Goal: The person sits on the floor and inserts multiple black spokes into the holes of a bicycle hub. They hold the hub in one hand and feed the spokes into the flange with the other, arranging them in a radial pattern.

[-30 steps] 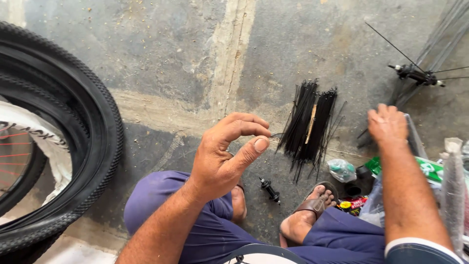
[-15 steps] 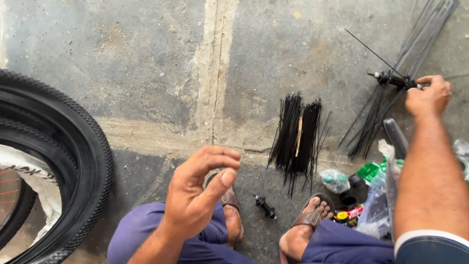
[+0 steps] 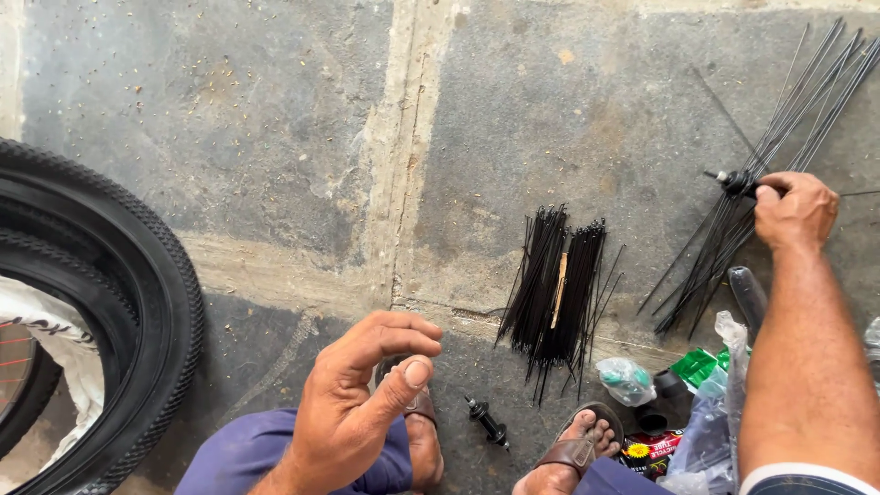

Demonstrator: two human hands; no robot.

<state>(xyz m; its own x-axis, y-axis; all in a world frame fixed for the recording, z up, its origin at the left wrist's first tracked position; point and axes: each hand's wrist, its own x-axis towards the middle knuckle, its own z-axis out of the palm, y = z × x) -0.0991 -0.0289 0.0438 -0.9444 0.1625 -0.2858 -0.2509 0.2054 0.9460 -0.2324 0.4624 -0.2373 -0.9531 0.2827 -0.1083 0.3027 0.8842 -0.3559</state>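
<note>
My right hand (image 3: 796, 211) is at the far right, closed around a small black hub (image 3: 733, 181) from which long black spokes (image 3: 788, 110) fan out over the stone floor. My left hand (image 3: 357, 403) hovers low in the middle above my knee, with the fingers loosely curled, the thumb raised and nothing visible in it. A tied bundle of short black spokes (image 3: 555, 289) lies on the floor between my hands. A small black axle part (image 3: 486, 422) lies between my sandalled feet (image 3: 573, 449).
A black bicycle tyre (image 3: 137, 275) lies on the left, with a white wrapping and a red-spoked wheel inside it. Plastic bags and small packets (image 3: 706, 431) are heaped by my right leg. A cement joint (image 3: 403, 183) runs down the grey slabs.
My right hand has reached away to the far right and closed on the hub with the spokes. My left hand has drawn back from the bundle and loosened its pinch.
</note>
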